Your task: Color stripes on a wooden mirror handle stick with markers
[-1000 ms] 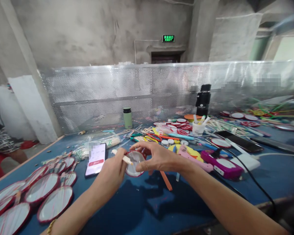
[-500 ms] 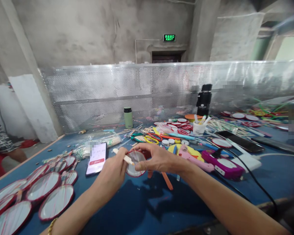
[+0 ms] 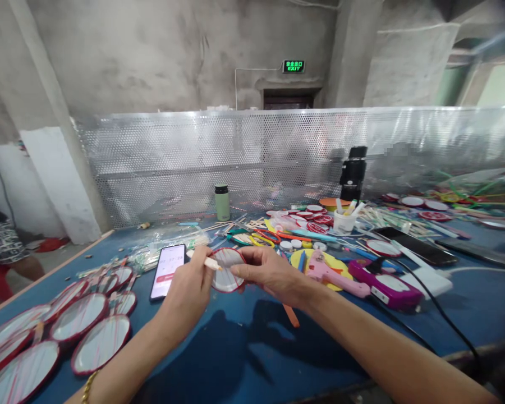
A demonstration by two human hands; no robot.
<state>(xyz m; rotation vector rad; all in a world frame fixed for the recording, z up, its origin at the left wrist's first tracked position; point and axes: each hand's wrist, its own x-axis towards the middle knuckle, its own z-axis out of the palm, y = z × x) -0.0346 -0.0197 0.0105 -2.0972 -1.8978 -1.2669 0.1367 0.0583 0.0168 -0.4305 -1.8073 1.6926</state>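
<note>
- The left hand (image 3: 189, 292), just left of frame centre, pinches a pale stick (image 3: 205, 261) whose tip lies over the left edge of a small red-rimmed disc (image 3: 227, 270).
- The right hand (image 3: 273, 272) grips that disc by its right side, above the blue table (image 3: 244, 353) at mid-frame.
- A lit phone (image 3: 166, 271) lies just left of the hands.
- Larger red-rimmed discs (image 3: 96, 342) fill the lower left.
- A pink glue gun (image 3: 332, 273) lies to the right.

Soft daylight from the window (image 3: 499, 84) at right, arm shadows on the blue table (image 3: 235, 359), warped, blurred edges.
</note>
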